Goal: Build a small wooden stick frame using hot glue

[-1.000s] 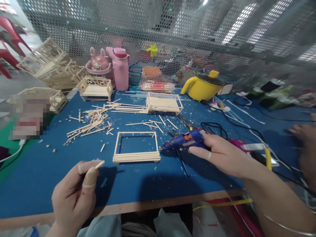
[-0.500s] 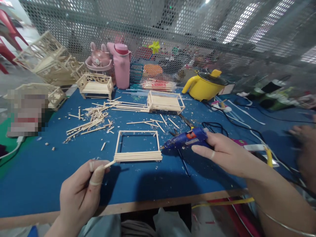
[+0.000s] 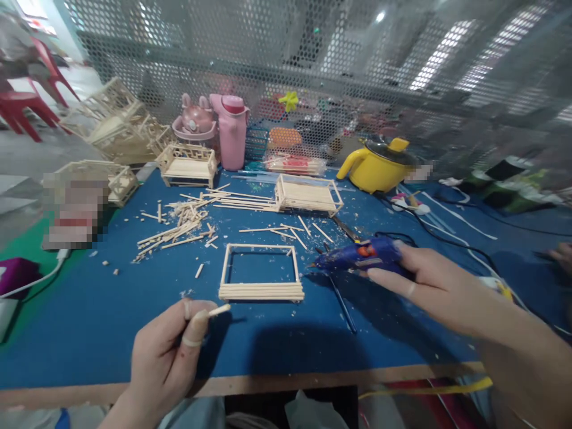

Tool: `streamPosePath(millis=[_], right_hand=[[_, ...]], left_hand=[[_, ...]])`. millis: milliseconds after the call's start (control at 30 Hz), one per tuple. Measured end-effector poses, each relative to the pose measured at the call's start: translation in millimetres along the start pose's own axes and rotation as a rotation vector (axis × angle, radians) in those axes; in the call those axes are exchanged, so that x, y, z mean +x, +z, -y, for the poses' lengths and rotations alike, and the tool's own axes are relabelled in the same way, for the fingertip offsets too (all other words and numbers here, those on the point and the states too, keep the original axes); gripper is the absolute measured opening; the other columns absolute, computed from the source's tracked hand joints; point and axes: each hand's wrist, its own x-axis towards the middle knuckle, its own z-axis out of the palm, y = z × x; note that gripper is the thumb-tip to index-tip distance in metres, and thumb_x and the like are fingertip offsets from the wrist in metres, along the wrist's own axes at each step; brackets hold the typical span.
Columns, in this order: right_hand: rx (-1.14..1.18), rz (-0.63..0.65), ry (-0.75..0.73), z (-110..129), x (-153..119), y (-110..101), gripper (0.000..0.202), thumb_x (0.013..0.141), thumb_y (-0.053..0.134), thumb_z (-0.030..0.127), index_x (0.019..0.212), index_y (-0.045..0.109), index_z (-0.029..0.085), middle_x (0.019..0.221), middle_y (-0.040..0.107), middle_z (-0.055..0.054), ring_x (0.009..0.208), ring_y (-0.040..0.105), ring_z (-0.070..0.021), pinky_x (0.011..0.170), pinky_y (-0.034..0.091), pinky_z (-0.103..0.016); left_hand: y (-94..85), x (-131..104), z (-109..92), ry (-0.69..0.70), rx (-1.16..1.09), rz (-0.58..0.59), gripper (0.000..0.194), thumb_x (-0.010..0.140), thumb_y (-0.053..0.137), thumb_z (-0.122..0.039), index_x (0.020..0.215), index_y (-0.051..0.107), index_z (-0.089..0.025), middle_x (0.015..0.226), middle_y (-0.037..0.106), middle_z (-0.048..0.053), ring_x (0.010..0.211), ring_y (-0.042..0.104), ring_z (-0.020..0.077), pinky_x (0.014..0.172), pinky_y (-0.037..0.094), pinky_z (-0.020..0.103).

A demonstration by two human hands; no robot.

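Between thumb and forefinger, my left hand (image 3: 172, 345) pinches a thin wooden stick (image 3: 220, 310), whose tip points right, just below the near left corner of a small stick frame (image 3: 261, 291). That rectangular frame lies on the blue table, with several sticks side by side along its near edge and an open middle. My right hand (image 3: 424, 280) is wrapped round a blue glue gun (image 3: 357, 257). The gun's nozzle points left and is a little way off the frame's right side. White tape bands a thumb and finger of my left hand.
Loose sticks (image 3: 179, 226) lie behind the frame. Further back stand a small wooden bench (image 3: 190, 167), another stick model (image 3: 306, 196), a pink bottle (image 3: 233, 140) and a yellow pot (image 3: 375, 170). Cables run along the right. A blue pen-like rod (image 3: 343, 307) lies below the gun.
My left hand's stick has come away from the frame's left corner and is now below it. The glue gun has drawn back to the right from the frame. The whole view has shifted slightly.
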Motion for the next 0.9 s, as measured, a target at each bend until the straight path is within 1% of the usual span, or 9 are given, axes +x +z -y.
streamPosePath(millis=[100, 167, 233, 333, 400, 467, 567, 733, 900], right_hand=[[0.116, -0.066, -0.021, 10, 8, 5, 0.031, 0.08, 0.053, 0.055, 0.098, 0.07, 0.037, 0.095, 0.073, -0.004, 0.085, 0.066, -0.0314, 0.078, 0.055, -0.043], [0.173, -0.06, -0.071, 24, 17, 14, 0.029, 0.081, 0.052, 0.054, 0.095, 0.071, 0.036, 0.09, 0.073, -0.004, 0.081, 0.066, -0.0306, 0.078, 0.055, -0.043], [0.193, 0.018, -0.148, 42, 28, 27, 0.03, 0.083, 0.051, 0.051, 0.099, 0.069, 0.033, 0.092, 0.072, -0.003, 0.082, 0.066, -0.0285, 0.077, 0.054, -0.041], [0.134, 0.158, -0.221, 67, 42, 44, 0.029, 0.087, 0.048, 0.045, 0.1, 0.065, 0.024, 0.09, 0.071, -0.003, 0.078, 0.064, -0.0244, 0.072, 0.052, -0.038], [0.074, 0.173, -0.23, 76, 48, 51, 0.028, 0.088, 0.048, 0.043, 0.094, 0.063, 0.021, 0.085, 0.07, -0.004, 0.072, 0.063, -0.0222, 0.067, 0.05, -0.035], [0.051, 0.174, -0.241, 79, 52, 53, 0.027, 0.089, 0.047, 0.042, 0.093, 0.062, 0.02, 0.085, 0.07, -0.004, 0.073, 0.062, -0.0215, 0.067, 0.048, -0.034], [0.057, 0.19, -0.249, 78, 55, 54, 0.028, 0.088, 0.048, 0.042, 0.099, 0.061, 0.02, 0.089, 0.069, -0.005, 0.078, 0.062, -0.0225, 0.07, 0.047, -0.034], [0.038, 0.211, -0.255, 78, 57, 55, 0.029, 0.089, 0.046, 0.043, 0.099, 0.061, 0.02, 0.088, 0.069, -0.005, 0.076, 0.061, -0.0223, 0.068, 0.047, -0.034], [0.031, 0.18, -0.297, 79, 58, 59, 0.027, 0.088, 0.049, 0.041, 0.098, 0.062, 0.02, 0.087, 0.069, -0.006, 0.075, 0.061, -0.0216, 0.067, 0.047, -0.032]], left_hand=[[-2.8, 2, 2, 0.149, -0.058, 0.116, 0.016, 0.089, 0.047, -0.02, 0.084, 0.062, -0.02, 0.066, 0.063, -0.001, 0.057, 0.056, 0.0111, 0.056, 0.043, 0.021], [-4.7, 4, 3, 0.245, -0.074, 0.201, 0.013, 0.087, 0.048, -0.015, 0.087, 0.061, -0.02, 0.066, 0.063, -0.001, 0.058, 0.057, 0.0107, 0.057, 0.042, 0.021], [-5.5, 6, 3, 0.293, -0.073, 0.245, 0.013, 0.086, 0.049, -0.013, 0.09, 0.06, -0.02, 0.067, 0.062, -0.001, 0.058, 0.056, 0.0103, 0.057, 0.041, 0.021], [-4.1, 9, 2, 0.343, -0.089, 0.258, 0.011, 0.087, 0.049, -0.015, 0.09, 0.059, -0.019, 0.065, 0.061, -0.001, 0.055, 0.052, 0.01, 0.054, 0.037, 0.021], [-2.7, 10, 2, 0.373, -0.075, 0.258, 0.01, 0.088, 0.049, -0.016, 0.089, 0.059, -0.018, 0.061, 0.059, -0.001, 0.053, 0.05, 0.0102, 0.052, 0.035, 0.021], [-1.8, 10, 3, 0.383, -0.046, 0.268, 0.01, 0.088, 0.049, -0.017, 0.088, 0.059, -0.018, 0.059, 0.057, -0.001, 0.053, 0.049, 0.0108, 0.051, 0.033, 0.022], [-1.5, 9, 4, 0.379, -0.043, 0.299, 0.011, 0.087, 0.049, -0.017, 0.088, 0.06, -0.017, 0.059, 0.056, -0.001, 0.053, 0.049, 0.0113, 0.051, 0.034, 0.023], [-1.5, 9, 4, 0.371, -0.067, 0.321, 0.012, 0.087, 0.05, -0.017, 0.088, 0.061, -0.016, 0.059, 0.055, -0.001, 0.054, 0.048, 0.0115, 0.052, 0.034, 0.023], [-1.0, 8, 6, 0.363, -0.08, 0.332, 0.012, 0.087, 0.05, -0.016, 0.091, 0.062, -0.016, 0.061, 0.057, 0.0, 0.055, 0.049, 0.0115, 0.052, 0.034, 0.024]])
